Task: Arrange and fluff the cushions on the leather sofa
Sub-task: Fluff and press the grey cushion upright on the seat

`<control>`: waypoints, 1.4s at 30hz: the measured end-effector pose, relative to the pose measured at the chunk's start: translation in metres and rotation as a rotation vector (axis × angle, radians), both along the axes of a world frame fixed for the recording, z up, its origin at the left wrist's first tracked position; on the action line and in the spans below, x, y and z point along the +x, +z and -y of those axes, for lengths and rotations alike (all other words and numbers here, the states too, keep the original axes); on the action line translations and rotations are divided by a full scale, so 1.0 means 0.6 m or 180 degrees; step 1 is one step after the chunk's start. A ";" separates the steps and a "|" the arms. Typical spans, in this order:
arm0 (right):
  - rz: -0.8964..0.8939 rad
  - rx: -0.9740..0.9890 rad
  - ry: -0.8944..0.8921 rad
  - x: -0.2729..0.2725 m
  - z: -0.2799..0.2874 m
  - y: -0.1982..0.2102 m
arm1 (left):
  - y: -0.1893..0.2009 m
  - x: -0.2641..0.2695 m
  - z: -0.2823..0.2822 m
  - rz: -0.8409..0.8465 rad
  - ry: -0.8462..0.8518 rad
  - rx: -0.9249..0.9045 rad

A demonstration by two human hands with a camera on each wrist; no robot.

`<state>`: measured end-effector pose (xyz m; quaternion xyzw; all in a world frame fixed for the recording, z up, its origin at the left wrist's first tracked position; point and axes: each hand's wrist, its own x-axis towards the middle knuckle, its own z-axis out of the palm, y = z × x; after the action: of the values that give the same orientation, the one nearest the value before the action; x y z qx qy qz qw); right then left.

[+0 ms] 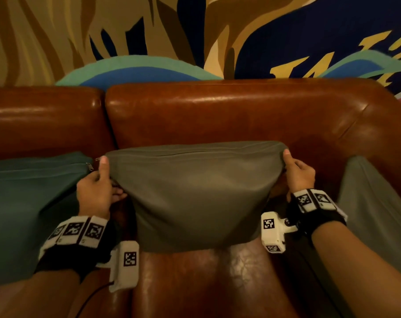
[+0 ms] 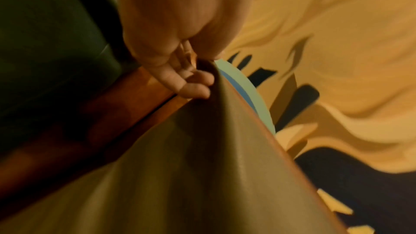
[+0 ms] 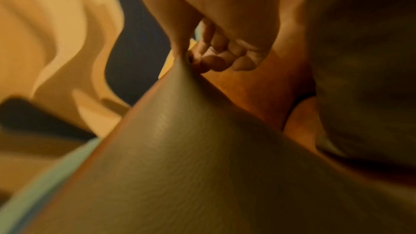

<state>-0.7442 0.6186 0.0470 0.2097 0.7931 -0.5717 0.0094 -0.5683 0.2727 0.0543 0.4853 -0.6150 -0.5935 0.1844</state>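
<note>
An olive-grey cushion stands upright on the brown leather sofa, in front of the backrest. My left hand pinches its top left corner, thumb on the front and fingers behind. My right hand pinches its top right corner the same way. The wrist views show each corner of the olive-grey cushion drawn into a point between the fingers of the left hand and the right hand. A zip line runs along the cushion's top edge.
A dark green cushion lies at the left with its zip pull by my left thumb. Another grey cushion leans on the sofa's right arm. Bare seat leather shows below the held cushion. A painted wall rises behind.
</note>
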 end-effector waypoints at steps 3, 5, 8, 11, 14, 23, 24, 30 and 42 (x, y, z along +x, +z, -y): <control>0.0109 -0.0858 0.0088 0.018 -0.005 -0.008 | -0.001 0.006 -0.025 -0.0197 -0.0239 0.0142; 0.0170 -0.0705 0.0446 0.024 -0.001 -0.009 | -0.014 0.008 -0.030 -0.0192 -0.0480 -0.0159; -0.0062 -0.0170 0.0688 0.011 -0.002 0.003 | -0.026 0.004 -0.015 -0.0284 -0.0331 -0.0335; -0.0284 -0.0043 0.0733 0.006 -0.008 0.007 | -0.031 0.003 -0.005 -0.0459 -0.0148 -0.0320; -0.0041 -0.0023 0.0600 0.021 -0.008 -0.016 | -0.047 0.005 -0.023 -0.0328 -0.0114 -0.0244; 0.0240 0.0294 0.0720 -0.036 0.006 0.015 | -0.040 -0.059 -0.014 0.0221 0.0339 -0.0456; 0.0223 0.0338 0.0720 -0.039 0.007 0.010 | -0.043 -0.060 -0.012 0.0251 0.0449 -0.0637; 0.0980 -0.0070 0.0677 -0.118 -0.060 -0.169 | -0.056 -0.059 -0.026 0.0609 0.0566 -0.0446; 0.1026 0.0060 0.0720 -0.123 -0.013 -0.050 | -0.045 -0.075 0.013 0.0231 0.0490 0.0249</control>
<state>-0.8180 0.6265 0.0168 0.2082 0.8052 -0.5185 0.1985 -0.6132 0.2650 0.0274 0.5591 -0.5586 -0.5831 0.1881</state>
